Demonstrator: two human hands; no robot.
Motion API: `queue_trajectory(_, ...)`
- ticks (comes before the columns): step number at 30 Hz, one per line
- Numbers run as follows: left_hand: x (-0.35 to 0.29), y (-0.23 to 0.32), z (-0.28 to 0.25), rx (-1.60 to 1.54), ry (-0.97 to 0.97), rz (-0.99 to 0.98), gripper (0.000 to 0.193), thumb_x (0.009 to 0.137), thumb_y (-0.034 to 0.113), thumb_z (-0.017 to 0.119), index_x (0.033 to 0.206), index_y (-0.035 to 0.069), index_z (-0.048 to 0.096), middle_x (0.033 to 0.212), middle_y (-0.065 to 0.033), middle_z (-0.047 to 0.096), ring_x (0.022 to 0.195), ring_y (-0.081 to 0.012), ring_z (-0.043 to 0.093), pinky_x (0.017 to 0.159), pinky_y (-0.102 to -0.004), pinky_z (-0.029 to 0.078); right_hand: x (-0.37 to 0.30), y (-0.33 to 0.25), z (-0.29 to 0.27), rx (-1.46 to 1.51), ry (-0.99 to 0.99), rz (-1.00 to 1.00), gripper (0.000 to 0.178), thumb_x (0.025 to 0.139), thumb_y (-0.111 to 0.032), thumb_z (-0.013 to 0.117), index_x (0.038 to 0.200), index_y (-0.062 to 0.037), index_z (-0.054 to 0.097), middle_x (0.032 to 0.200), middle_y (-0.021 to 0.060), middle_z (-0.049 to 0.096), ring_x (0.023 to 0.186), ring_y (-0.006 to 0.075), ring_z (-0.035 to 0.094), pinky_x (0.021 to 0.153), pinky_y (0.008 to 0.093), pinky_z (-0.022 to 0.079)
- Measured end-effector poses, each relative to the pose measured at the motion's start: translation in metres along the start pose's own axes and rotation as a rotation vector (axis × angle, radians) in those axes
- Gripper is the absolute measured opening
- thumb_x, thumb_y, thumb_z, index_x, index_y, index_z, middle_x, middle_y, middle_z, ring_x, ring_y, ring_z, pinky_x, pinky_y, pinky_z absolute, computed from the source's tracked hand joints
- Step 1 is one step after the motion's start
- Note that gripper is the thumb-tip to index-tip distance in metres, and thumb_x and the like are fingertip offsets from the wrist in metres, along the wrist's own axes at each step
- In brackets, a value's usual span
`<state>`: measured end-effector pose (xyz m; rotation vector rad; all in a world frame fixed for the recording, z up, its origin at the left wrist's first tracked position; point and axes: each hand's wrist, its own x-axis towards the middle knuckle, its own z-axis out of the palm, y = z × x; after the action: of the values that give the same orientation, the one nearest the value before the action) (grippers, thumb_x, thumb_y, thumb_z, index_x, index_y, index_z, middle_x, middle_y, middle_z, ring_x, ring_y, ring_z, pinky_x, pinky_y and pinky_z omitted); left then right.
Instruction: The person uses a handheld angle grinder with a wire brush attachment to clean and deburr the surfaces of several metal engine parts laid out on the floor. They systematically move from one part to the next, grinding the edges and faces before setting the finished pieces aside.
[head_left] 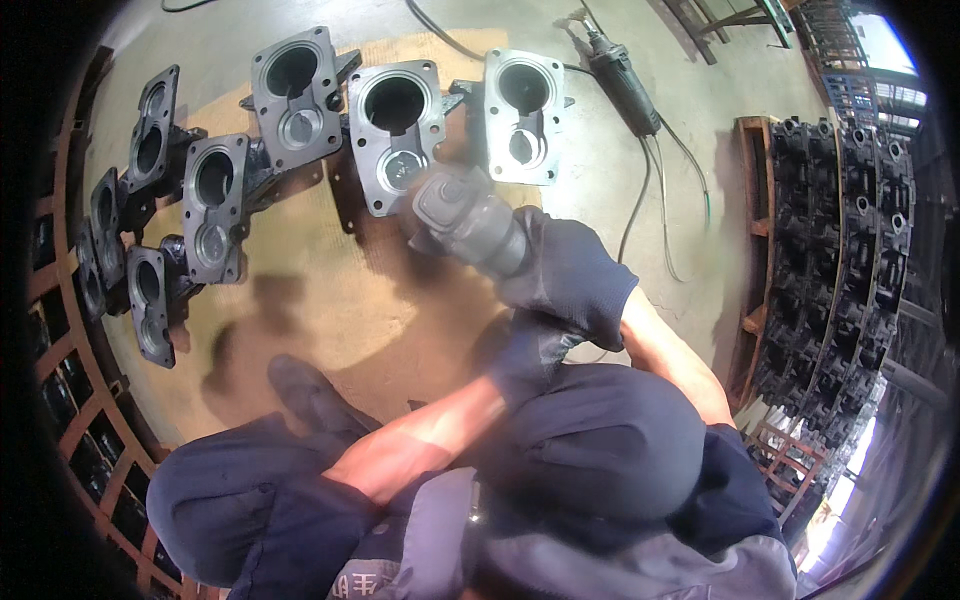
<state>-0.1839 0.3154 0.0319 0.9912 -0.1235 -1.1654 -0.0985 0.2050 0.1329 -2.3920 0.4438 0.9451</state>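
Observation:
My right hand [582,275], in a dark glove, is wrapped round a grey power tool [470,222] with a rounded body. Motion blurs the tool, so its exact kind does not show. Just below, my gloved left hand [532,355] is closed against the tool's rear end; its fingers are partly hidden. The tool's front end overlaps the lower edge of a metal casting [368,150] with a large round bore and a smaller one; contact cannot be made out. Similar castings stand beside it: one on the right [495,120], one on the left [325,125].
More castings [238,205] stand at the left on a tan sheet [330,270] on the floor. A dark corded hand tool [625,88] lies at the far right, cables trailing. Racks of dark parts [800,270] rise at the right; a brown metal frame [75,345] borders the left.

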Motion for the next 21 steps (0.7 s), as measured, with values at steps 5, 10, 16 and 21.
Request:
queue_trajectory(5, -0.002, 0.02, -0.003, 0.04, 0.072, 0.006, 0.048, 0.091, -0.001, 0.074, 0.135, 0.001, 0.054, 0.129, -0.0082, 0.063, 0.121, -0.0175, 0.059, 0.103, -0.0328, 0.051, 0.008, -0.011, -0.003, 0.004, -0.003, -0.048, 0.063, 0.069, -0.035, 0.076, 0.118, 0.0012, 0.06, 0.094, 0.028, 0.072, 0.093, 0.0449, 0.071, 0.082, 0.0477, 0.055)
queue_trajectory(10, 0.004, 0.05, -0.006, -0.022, 0.187, 0.02, 0.054, 0.086, 0.002, 0.081, 0.133, 0.002, 0.055, 0.128, -0.0065, 0.064, 0.12, -0.0173, 0.06, 0.102, -0.0334, 0.052, 0.019, -0.028, -0.002, 0.016, 0.051, -0.129, 0.056, 0.071, -0.027, 0.076, 0.116, 0.0028, 0.063, 0.097, 0.0256, 0.073, 0.093, 0.0388, 0.073, 0.084, 0.0433, 0.055)
queue_trajectory(16, 0.03, 0.035, -0.021, -0.326, 0.182, 0.233, 0.058, 0.082, 0.003, 0.084, 0.132, 0.002, 0.055, 0.128, -0.0061, 0.064, 0.118, -0.0181, 0.062, 0.101, -0.0348, 0.053, 0.047, -0.037, -0.01, 0.024, 0.035, -0.156, 0.054, 0.068, -0.023, 0.077, 0.114, 0.0011, 0.065, 0.089, 0.0196, 0.072, 0.081, 0.0304, 0.071, 0.08, 0.0392, 0.055)
queue_trajectory(21, 0.031, 0.011, 0.004, -0.506, 0.181, 0.317, 0.068, 0.083, 0.001, 0.082, 0.14, 0.004, 0.046, 0.136, -0.0089, 0.059, 0.122, -0.018, 0.06, 0.104, -0.0353, 0.052, 0.03, -0.05, -0.011, -0.114, 0.009, -0.069, 0.06, 0.066, -0.018, 0.079, 0.121, 0.0017, 0.063, 0.096, 0.0185, 0.073, 0.09, 0.0301, 0.073, 0.083, 0.0408, 0.055)
